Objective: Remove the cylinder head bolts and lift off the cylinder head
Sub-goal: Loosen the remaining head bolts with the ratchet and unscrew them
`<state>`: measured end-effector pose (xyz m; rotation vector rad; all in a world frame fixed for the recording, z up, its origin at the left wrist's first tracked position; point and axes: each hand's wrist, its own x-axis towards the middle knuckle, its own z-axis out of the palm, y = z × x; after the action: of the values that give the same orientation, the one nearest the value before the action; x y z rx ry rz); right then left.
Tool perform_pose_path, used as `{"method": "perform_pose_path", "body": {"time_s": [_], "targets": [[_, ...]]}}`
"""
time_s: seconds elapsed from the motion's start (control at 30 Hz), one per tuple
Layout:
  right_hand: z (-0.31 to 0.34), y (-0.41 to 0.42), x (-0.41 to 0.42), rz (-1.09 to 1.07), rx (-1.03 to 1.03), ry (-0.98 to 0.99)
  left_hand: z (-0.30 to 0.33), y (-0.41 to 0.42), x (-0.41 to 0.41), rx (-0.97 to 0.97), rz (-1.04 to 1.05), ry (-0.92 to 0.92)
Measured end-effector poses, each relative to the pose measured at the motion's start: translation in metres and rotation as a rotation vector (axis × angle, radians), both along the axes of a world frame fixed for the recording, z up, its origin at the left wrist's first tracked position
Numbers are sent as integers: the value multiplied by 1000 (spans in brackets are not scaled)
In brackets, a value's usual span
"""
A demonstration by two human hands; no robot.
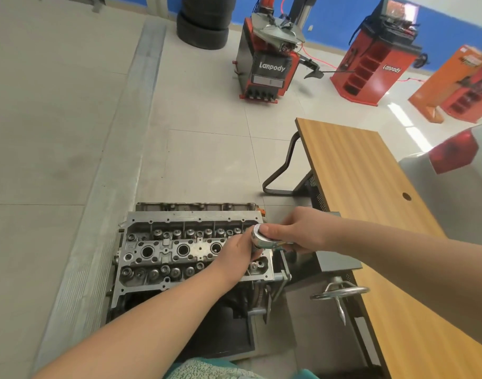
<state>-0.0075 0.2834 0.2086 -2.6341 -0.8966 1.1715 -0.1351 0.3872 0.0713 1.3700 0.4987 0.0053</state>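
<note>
Your right hand (289, 233) curls around the ratchet (261, 240) handle, thumb by its shiny round head. Your left hand (235, 255) wraps the tool just below that head, fingers closed on it. The cylinder head (179, 250) sits on the engine stand (332, 265), beside the wooden table (371, 187).

- a wooden-topped table (371, 192) on dark metal legs stands to the right, with a small round hole near its right edge.
- a chrome handwheel (341, 292) sits just beside the table's near edge.
- a red and grey tyre changer (267, 69) marked "lanpody" stands on the tiled floor (207, 119) further back.
- stacked black tyres (204, 23) stand to its left.
- a red wheel balancer (376, 64) with the same name stands by the blue wall (338, 20).
- an orange display stand (458, 80) is at far right.
- a grey metal ramp strip (117, 149) runs along the floor at left.
</note>
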Motion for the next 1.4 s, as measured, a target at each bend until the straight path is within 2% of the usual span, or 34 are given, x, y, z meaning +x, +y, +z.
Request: {"method": "perform_pose_path", "body": {"time_s": [0.27, 0.37, 0.43, 0.5, 0.57, 0.7, 0.77, 0.87, 0.93, 1.03, 1.2, 1.33, 1.4], "targets": [[-9, -22, -32, -145, 7, 148, 2, -5, 0, -31, 48, -9], [-21, -25, -51, -332, 142, 271, 4, -3, 3, -39, 58, 32], [-24, -25, -54, -370, 202, 289, 5, 3, 3, -17, -11, 26], [-24, -26, -52, -334, 200, 276, 10, 11, 0, -25, -81, -24], [-25, -28, -49, -298, 205, 283, 20, 18, -1, -12, -139, -156], [-30, -36, -44, -345, 257, 410, 39, 25, 0, 342, -312, -261], [-30, -53, -38, -322, 269, 455, 43, 23, 0, 344, -301, -240], [-32, -96, -33, -109, 149, 388, 47, 19, 0, 270, -171, -212], [-35, -126, -32, -150, 122, 372, 50, 16, 4, 266, -126, -180], [-37, -163, -25, -311, 248, 358, 54, 9, 9, 266, -100, -182], [-47, -180, -32, -477, 636, 350, 53, -2, 7, 184, 88, -165], [-59, -181, -53, -816, 881, 400, 51, -5, 9, 196, 186, -143], [-66, -173, -71, -1010, 1042, 397, 48, -5, 12, 113, 281, -142]]}}
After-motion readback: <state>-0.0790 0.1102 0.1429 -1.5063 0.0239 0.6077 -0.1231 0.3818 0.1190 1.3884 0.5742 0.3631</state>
